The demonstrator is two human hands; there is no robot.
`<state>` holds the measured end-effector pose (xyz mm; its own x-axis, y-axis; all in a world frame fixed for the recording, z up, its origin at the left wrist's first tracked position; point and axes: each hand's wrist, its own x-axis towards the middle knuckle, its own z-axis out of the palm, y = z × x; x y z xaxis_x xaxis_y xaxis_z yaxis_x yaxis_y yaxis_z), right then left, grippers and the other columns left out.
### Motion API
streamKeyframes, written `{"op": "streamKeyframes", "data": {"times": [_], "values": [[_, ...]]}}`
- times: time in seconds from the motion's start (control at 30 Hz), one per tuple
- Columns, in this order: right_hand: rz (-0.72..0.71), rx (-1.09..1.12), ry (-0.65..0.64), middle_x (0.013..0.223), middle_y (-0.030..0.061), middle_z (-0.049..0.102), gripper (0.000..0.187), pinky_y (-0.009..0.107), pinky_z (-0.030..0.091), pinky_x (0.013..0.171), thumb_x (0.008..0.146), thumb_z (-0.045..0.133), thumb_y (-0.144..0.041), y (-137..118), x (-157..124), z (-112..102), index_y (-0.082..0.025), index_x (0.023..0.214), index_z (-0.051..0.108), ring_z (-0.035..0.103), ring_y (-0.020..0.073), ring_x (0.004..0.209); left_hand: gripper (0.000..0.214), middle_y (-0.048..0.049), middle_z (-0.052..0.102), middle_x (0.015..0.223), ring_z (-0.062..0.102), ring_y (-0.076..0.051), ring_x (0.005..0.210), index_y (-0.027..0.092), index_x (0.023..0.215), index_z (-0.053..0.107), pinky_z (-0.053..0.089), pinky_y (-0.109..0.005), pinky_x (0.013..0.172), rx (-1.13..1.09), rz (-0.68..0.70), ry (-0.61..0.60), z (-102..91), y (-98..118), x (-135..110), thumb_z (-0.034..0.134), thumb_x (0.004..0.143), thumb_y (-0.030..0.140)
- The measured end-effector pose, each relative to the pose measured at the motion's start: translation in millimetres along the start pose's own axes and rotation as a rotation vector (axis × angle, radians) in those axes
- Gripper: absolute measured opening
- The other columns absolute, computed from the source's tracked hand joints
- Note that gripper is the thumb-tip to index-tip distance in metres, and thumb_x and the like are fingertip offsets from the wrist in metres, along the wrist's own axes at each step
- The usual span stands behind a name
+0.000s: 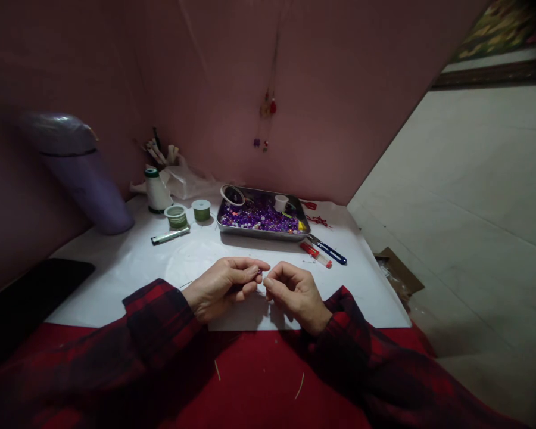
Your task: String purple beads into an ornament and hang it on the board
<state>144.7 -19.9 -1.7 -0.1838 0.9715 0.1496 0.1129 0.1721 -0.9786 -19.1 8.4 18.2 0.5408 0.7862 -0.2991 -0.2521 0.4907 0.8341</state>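
My left hand (226,282), fingers closed in a pinch, holds small dark purple beads (259,271) at its fingertips. Close beside it, my right hand (297,292) has thumb and forefinger pressed together, just apart from the beads. What sits in that right pinch is too small to make out. Beyond both hands stands a metal tray (263,235) filled with loose purple beads (261,215). A small white cup (281,203) and a round white-rimmed dish (233,195) rest in the tray.
Blue-handled thread snips (328,249) and a red-and-clear case (316,255) lie right of the tray. Left are green thread spools (201,210), a white thread cone (158,192) and a purple bottle (87,179). Red cloth (250,381) covers the near side. Bead strings (265,143) hang on the wall.
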Motion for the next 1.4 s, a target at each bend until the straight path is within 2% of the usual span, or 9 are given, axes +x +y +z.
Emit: {"op": "streamKeyframes", "data": {"times": [0.13,0.4,0.83,1.2,1.4], "values": [[0.0,0.003,-0.008,0.053,-0.0019,0.055,0.025,0.02,0.034,0.042,0.077,0.061,-0.037,1.2,0.4,-0.1,-0.017,0.065,0.054,0.044,0.0069,0.044,0.021,0.0012,0.051,0.06,0.034,-0.001,0.042,0.009,0.091,0.066,0.02,-0.017,0.039,0.009,0.004,0.002,0.6,-0.2,0.3,0.067,0.072,0.017],[0.014,0.001,-0.005,0.053,-0.0015,0.056,0.023,0.018,0.031,0.038,0.076,0.061,-0.035,1.4,0.1,-0.5,-0.016,0.065,0.053,0.043,0.0061,0.042,0.016,0.0022,0.049,0.058,0.036,-0.002,0.043,0.009,0.08,0.062,0.021,-0.016,0.04,0.006,0.015,0.0,-0.7,-2.2,0.2,0.07,0.068,0.018],[0.038,0.0,-0.005,0.053,-0.0017,0.057,0.021,0.016,0.028,0.032,0.077,0.061,-0.033,3.0,-0.4,-0.5,-0.017,0.065,0.053,0.041,0.005,0.037,0.021,0.0017,0.05,0.058,0.037,-0.003,0.044,0.01,0.078,0.063,0.019,-0.017,0.04,0.021,0.016,0.024,-0.6,-1.4,-0.1,0.073,0.065,0.022],[0.031,-0.01,-0.006,0.05,-0.0017,0.056,0.021,0.018,0.031,0.036,0.075,0.062,-0.031,4.6,0.3,-1.0,-0.017,0.063,0.053,0.044,0.0068,0.04,0.02,0.0024,0.049,0.058,0.036,-0.003,0.044,0.01,0.071,0.059,0.018,-0.018,0.041,0.079,0.043,0.008,-1.9,-3.2,-0.1,0.071,0.067,0.024],[0.052,-0.001,-0.001,0.05,-0.0026,0.056,0.021,0.017,0.029,0.034,0.075,0.062,-0.033,3.0,-0.4,0.1,-0.017,0.063,0.053,0.041,0.0056,0.036,0.022,0.0031,0.048,0.053,0.035,-0.004,0.043,0.011,0.071,0.059,0.017,-0.019,0.041,0.102,0.041,0.018,-0.2,-3.0,0.2,0.073,0.065,0.027]]}}
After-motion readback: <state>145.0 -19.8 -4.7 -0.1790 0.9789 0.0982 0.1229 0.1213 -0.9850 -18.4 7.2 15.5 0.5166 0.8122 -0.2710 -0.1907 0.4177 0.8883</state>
